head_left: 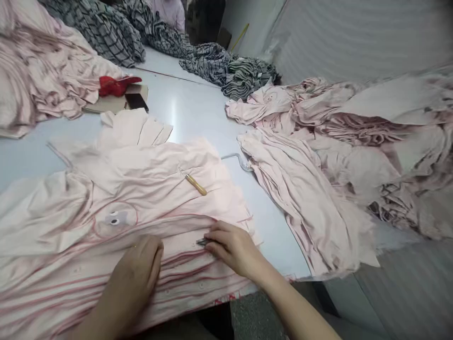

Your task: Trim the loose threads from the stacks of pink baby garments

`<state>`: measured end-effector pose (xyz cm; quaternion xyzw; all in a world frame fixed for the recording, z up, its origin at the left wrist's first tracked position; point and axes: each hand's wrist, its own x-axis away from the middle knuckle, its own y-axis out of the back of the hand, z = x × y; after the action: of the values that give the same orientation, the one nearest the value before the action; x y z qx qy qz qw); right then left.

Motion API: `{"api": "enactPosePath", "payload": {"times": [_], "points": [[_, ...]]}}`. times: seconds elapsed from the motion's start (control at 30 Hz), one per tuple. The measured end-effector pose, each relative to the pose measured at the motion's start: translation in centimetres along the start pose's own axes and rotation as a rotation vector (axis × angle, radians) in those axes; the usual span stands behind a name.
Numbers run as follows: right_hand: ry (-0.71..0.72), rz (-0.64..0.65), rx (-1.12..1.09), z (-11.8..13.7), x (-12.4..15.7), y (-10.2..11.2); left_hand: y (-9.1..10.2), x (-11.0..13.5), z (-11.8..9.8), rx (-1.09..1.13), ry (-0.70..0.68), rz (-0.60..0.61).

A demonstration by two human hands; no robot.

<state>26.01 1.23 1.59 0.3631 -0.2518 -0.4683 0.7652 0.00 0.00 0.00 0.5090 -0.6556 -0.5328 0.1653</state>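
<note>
Pink garments with red piping (148, 165) lie stacked and overlapping on the table in front of me. My left hand (139, 267) is closed at the piped front edge of a pink garment, its fingertips curled down into the cloth and partly hidden. In my right hand (230, 245) is a small pair of thread snips (202, 242), the tips pointing left over the button placket. My right index finger lies along the fold's upper edge. A wooden-handled tool (196, 184) with a thin metal end rests on the cloth beyond my hands. A round grey animal patch (116, 218) shows at left.
Pink garments are heaped at right (318, 189) and far left (46, 71). Dark checked cloth (212, 63) runs along the back. Near it lie a red item (113, 86) and a dark phone-like object (136, 101). A person's sleeve (171, 14) shows behind the table.
</note>
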Motion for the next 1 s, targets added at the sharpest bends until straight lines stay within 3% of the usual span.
{"api": "enactPosePath", "payload": {"times": [0.33, 0.6, 1.0], "points": [[0.024, 0.066, 0.008, 0.1, -0.9, 0.8, 0.1, -0.5, -0.1, 0.053, 0.063, 0.019], [0.074, 0.12, 0.092, -0.3, -1.6, 1.2, 0.0, -0.5, 0.1, 0.0, 0.02, 0.038], [0.054, 0.14, -0.009, -0.5, -2.0, 0.5, 0.1, -0.2, 0.3, 0.076, 0.081, 0.022]]}}
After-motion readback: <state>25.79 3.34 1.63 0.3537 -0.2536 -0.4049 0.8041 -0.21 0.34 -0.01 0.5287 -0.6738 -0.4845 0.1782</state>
